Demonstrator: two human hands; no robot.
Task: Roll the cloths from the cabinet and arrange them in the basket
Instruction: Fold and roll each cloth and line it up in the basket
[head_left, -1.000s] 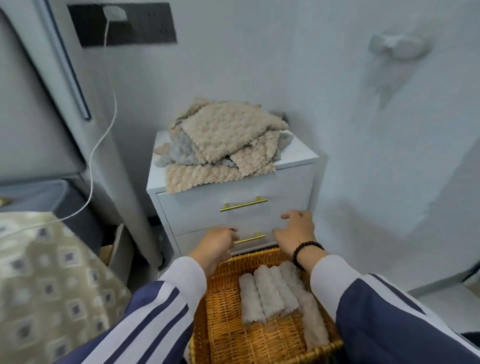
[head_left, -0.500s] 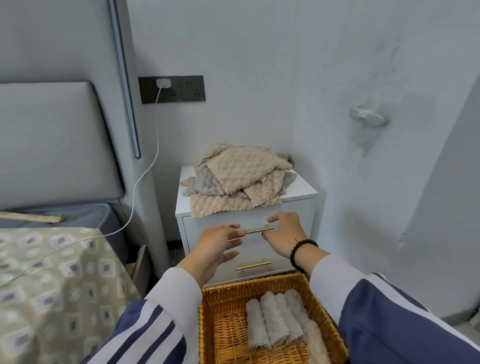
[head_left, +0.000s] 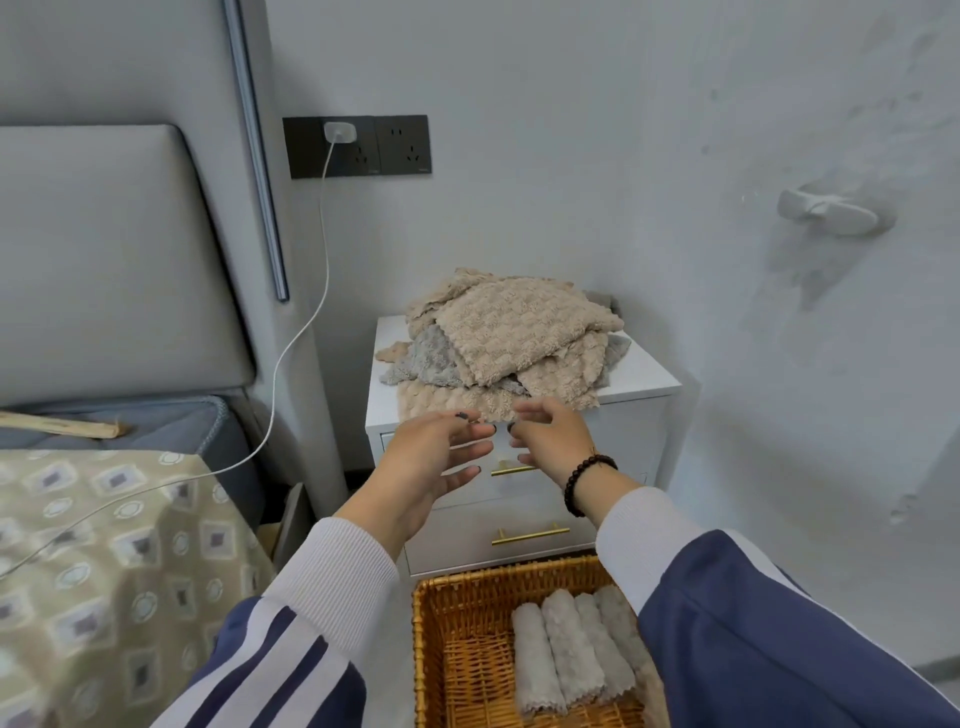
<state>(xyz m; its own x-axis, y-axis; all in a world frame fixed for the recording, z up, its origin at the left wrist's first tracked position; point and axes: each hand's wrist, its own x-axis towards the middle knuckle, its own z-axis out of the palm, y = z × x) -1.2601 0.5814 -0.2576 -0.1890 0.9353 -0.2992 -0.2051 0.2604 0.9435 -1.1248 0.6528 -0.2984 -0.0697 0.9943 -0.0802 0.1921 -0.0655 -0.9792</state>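
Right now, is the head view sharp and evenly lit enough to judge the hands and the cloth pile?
Head view: soft, even light, no glare. The cloth pile is sharp; left hand and right hand are slightly motion-blurred at the fingertips. Wide-angle distortion bends the headboard trim.

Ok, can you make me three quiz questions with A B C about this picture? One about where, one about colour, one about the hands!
1. Where is the cloth pile?
A in the basket
B on the cabinet
C on the bed

2. What colour are the drawer handles?
A gold
B black
C red

3. What are the left hand and right hand doing?
A gripping a cloth
B pulling a drawer
C open, holding nothing

Answers: B, it tops the cabinet; A, they shine gold; C, the fingers are spread, empty.
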